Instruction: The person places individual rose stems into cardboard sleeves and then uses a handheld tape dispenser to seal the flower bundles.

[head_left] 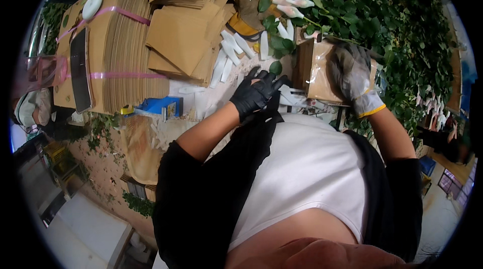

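My right hand (353, 70), in a grey-and-white work glove with a yellow cuff edge, is on the right part of a brown cardboard box (320, 70). Its fingers bend over the cardboard, and shiny clear tape or film covers the face beside them. My left hand (255, 93) wears a black glove with some bare skin showing at a gap. Nothing is in it; the fingers are apart, left of the box, close above the littered table. Several white, tapered sleeves (230, 48) lie just beyond it.
Strapped flat cardboard (128, 42) stands at the left, with loose sheets (178, 37) beside it. A blue box (168, 106) sits nearer me. Leafy stems (372, 2) with sleeved flower heads (297, 6) fill the far right. A person (37, 108) is at the far left.
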